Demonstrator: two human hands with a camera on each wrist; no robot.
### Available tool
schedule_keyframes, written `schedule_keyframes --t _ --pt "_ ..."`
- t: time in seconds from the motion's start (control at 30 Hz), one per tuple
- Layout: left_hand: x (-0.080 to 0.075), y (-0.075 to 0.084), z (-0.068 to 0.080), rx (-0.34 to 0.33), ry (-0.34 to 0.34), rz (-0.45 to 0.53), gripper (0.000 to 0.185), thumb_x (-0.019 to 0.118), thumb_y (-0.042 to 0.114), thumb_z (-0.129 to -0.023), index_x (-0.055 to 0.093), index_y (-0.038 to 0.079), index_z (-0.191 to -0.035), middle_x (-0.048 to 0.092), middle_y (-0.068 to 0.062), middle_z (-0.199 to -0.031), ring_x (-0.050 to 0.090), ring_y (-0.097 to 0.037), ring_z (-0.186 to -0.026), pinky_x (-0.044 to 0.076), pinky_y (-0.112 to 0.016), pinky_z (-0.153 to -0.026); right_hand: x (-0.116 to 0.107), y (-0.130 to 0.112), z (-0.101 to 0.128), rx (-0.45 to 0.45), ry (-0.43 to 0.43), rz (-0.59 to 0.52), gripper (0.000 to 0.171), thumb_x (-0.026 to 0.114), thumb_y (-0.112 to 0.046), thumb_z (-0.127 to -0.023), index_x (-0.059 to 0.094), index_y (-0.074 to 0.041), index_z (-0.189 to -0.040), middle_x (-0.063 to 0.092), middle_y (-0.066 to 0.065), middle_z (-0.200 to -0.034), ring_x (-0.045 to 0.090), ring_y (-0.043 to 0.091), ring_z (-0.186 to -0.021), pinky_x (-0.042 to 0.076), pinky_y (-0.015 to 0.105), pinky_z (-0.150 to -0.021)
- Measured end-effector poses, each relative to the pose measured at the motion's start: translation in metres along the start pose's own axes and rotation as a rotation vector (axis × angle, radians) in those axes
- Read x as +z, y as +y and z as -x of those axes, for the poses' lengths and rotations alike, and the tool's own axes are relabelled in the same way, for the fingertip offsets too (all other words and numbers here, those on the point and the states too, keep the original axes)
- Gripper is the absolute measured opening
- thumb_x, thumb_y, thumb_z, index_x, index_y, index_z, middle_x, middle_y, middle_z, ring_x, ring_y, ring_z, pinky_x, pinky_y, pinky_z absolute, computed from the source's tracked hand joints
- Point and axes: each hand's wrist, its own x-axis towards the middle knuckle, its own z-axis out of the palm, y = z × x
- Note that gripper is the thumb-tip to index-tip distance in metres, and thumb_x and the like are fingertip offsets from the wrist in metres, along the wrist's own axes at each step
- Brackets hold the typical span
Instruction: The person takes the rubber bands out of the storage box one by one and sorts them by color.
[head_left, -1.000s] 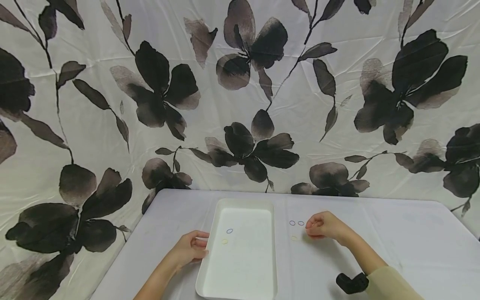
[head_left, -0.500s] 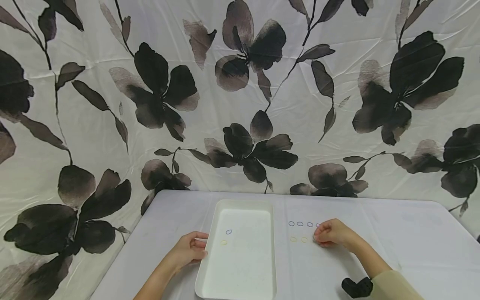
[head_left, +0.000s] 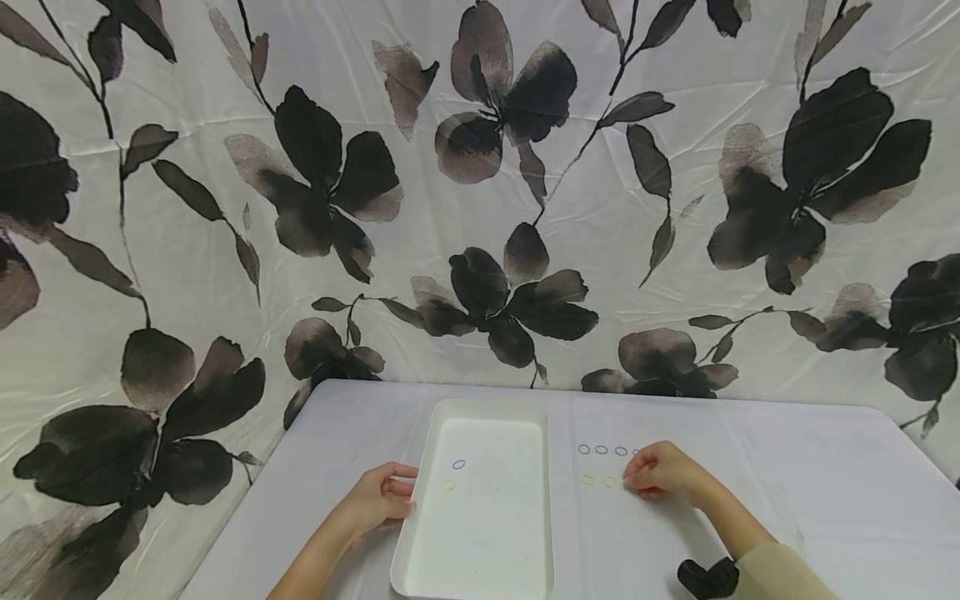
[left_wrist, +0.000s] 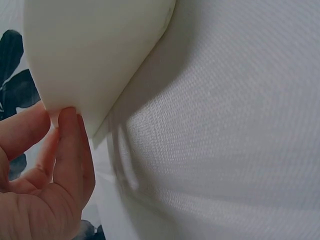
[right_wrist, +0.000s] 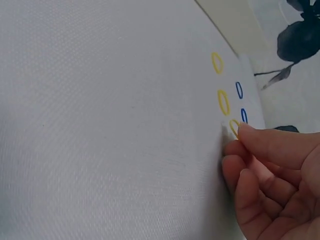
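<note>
A white tray (head_left: 480, 533) lies on the table in front of me, with one blue ring (head_left: 459, 464) and one yellow ring (head_left: 448, 485) inside. My left hand (head_left: 401, 493) grips the tray's left rim; the left wrist view shows its fingers (left_wrist: 70, 150) curled at the tray's edge (left_wrist: 90, 50). Right of the tray, small blue rings (head_left: 602, 450) form a row, with yellow rings (head_left: 597, 481) in a row below. My right hand (head_left: 632, 482) rests there with curled fingers. In the right wrist view its fingertips (right_wrist: 245, 134) pinch the third yellow ring (right_wrist: 233, 126) against the cloth.
The table wears a white cloth (head_left: 810, 492). A floral black-and-white curtain (head_left: 480, 208) hangs close behind and to the left. A black wrist camera (head_left: 705, 577) sits on my right forearm near the front edge.
My right hand has slid right and slightly toward me along the rows, uncovering more blue and yellow rings. In the last half second it hardly moved. The left hand has kept its hold.
</note>
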Motion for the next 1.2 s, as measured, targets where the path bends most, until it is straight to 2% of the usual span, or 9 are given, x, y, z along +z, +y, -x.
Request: schedule_keyframes --t 0.13,0.4,0.67,0.8,0.93,1.2 --pt "0.000 0.000 -0.001 0.003 -0.003 0.000 0.051 0.065 -0.013 -0.075 0.045 -0.012 -0.123 0.058 -0.016 -0.094 0.061 -0.021 -0.079 0.054 -0.036 -0.069 0.002 -0.002 0.000 -0.016 0.023 0.071 0.008 0.071 0.000 -0.077 0.063 0.002 -0.075 0.055 -0.001 -0.060 0.049 0.011 -0.053 0.044 0.024 -0.049" --pt "0.001 0.000 -0.001 0.008 -0.019 0.004 0.052 0.065 -0.013 -0.076 0.045 -0.012 -0.123 0.058 -0.017 -0.096 0.062 -0.021 -0.080 0.054 -0.036 -0.069 0.004 -0.006 0.000 0.038 0.056 0.136 0.008 0.071 0.001 -0.075 0.064 0.000 -0.073 0.054 0.000 -0.061 0.048 0.012 -0.054 0.043 0.025 -0.050" --pt "-0.001 0.000 0.001 0.011 -0.033 0.006 0.052 0.065 -0.012 -0.076 0.044 -0.013 -0.124 0.058 -0.017 -0.096 0.062 -0.022 -0.080 0.054 -0.037 -0.070 -0.006 -0.004 0.001 0.003 0.009 0.072 0.006 0.070 -0.003 -0.077 0.068 0.002 -0.080 0.056 0.000 -0.063 0.049 0.012 -0.054 0.043 0.025 -0.051" --pt "0.000 -0.001 0.002 0.010 -0.034 0.009 0.052 0.065 -0.012 -0.076 0.044 -0.013 -0.123 0.058 -0.017 -0.096 0.062 -0.021 -0.080 0.054 -0.037 -0.070 -0.010 -0.005 0.001 0.021 0.017 0.040 0.008 0.068 -0.002 -0.078 0.068 0.003 -0.084 0.057 0.000 -0.064 0.049 0.013 -0.056 0.042 0.025 -0.050" --pt "0.000 -0.001 0.003 0.010 -0.037 0.011 0.053 0.065 -0.013 -0.076 0.043 -0.013 -0.123 0.059 -0.017 -0.095 0.062 -0.021 -0.080 0.055 -0.036 -0.070 -0.011 -0.012 -0.001 0.053 0.031 0.016 0.012 0.067 -0.002 -0.078 0.068 0.004 -0.089 0.057 0.000 -0.064 0.048 0.013 -0.056 0.040 0.024 -0.049" --pt "-0.001 -0.001 0.001 0.004 -0.021 0.001 0.053 0.065 -0.013 -0.076 0.044 -0.012 -0.124 0.058 -0.018 -0.097 0.062 -0.023 -0.080 0.054 -0.038 -0.071 -0.012 -0.035 -0.009 0.038 0.034 -0.002 0.019 0.068 -0.005 -0.079 0.067 0.007 -0.094 0.058 0.000 -0.064 0.051 0.013 -0.057 0.043 0.025 -0.050"
